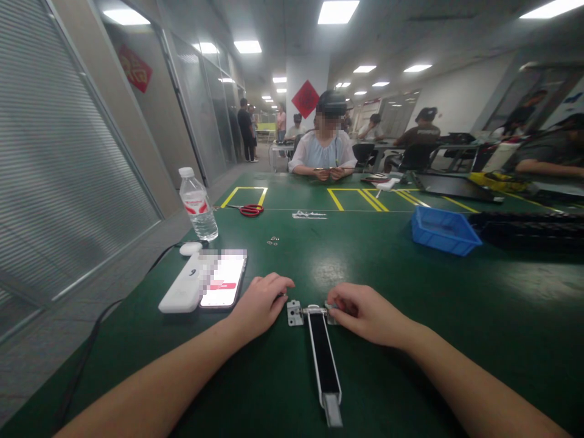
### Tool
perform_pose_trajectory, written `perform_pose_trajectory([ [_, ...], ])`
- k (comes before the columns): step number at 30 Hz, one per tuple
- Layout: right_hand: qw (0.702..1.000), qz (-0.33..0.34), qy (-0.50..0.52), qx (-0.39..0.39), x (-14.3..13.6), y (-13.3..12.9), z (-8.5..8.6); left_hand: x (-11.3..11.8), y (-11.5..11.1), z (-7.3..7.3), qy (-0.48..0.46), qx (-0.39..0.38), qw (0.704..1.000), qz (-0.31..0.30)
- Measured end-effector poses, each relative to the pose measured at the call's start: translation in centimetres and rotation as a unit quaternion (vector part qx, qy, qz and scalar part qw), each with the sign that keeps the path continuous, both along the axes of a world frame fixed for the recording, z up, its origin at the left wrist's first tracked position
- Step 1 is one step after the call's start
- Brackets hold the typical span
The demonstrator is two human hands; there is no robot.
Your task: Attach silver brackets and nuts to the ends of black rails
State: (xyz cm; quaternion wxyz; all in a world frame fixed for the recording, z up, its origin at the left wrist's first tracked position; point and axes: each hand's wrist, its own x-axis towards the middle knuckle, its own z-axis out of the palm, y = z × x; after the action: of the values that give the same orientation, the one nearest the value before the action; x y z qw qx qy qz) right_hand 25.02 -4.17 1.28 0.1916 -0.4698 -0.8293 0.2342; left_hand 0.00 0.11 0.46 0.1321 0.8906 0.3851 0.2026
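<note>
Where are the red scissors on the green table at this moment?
In the head view, the red scissors lie on the far left part of the green table, beside a yellow marked rectangle and beyond the water bottle.

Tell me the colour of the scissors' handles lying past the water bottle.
Red, seen in the head view: the scissors lie on the green table by the yellow markings.

Two bare forearms reach forward, entering from about 7 and 5 o'clock and converging toward centre. The left hand [261, 302] lies palm down, fingers curled loosely under, knuckles pointing toward 2 o'clock. The right hand [365, 312] lies palm down, fingers bent in a pinching grip pointing toward 9 o'clock.
</note>
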Motion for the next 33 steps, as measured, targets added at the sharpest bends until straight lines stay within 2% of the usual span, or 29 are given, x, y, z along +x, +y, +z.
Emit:
perform_pose_trajectory([
  [5,0.995,0.008,0.065,0.081,-0.7,-0.6,0.0,0.6,-1.2,0.0,-0.154,-0.013,0.986,-0.059],
  [9,0.985,0.053,0.111,0.125,-1.5,-1.2,-0.1,1.5,-2.2,-0.6,-0.27,-0.1,0.953,-0.09],
  [17,0.967,0.094,0.154,0.178,-2.2,-1.4,-0.7,2.5,-3.4,-0.3,-0.331,-0.232,0.912,-0.068],
  [21,0.968,0.095,0.156,0.173,-2.1,-1.4,-0.8,2.4,-3.5,-0.2,-0.318,-0.232,0.916,-0.081],
  [25,0.969,0.084,0.17,0.158,-1.7,-1.2,-0.6,2.0,-3.0,0.0,-0.274,-0.127,0.949,-0.09],
  [29,0.983,0.058,0.129,0.119,-0.7,-0.6,-0.1,1.3,-2.3,0.4,-0.13,-0.021,0.988,-0.085],
  [33,0.995,0.041,0.063,0.06,0.3,0.1,0.2,0.9,-1.8,0.5,-0.012,-0.003,0.996,-0.085],
])
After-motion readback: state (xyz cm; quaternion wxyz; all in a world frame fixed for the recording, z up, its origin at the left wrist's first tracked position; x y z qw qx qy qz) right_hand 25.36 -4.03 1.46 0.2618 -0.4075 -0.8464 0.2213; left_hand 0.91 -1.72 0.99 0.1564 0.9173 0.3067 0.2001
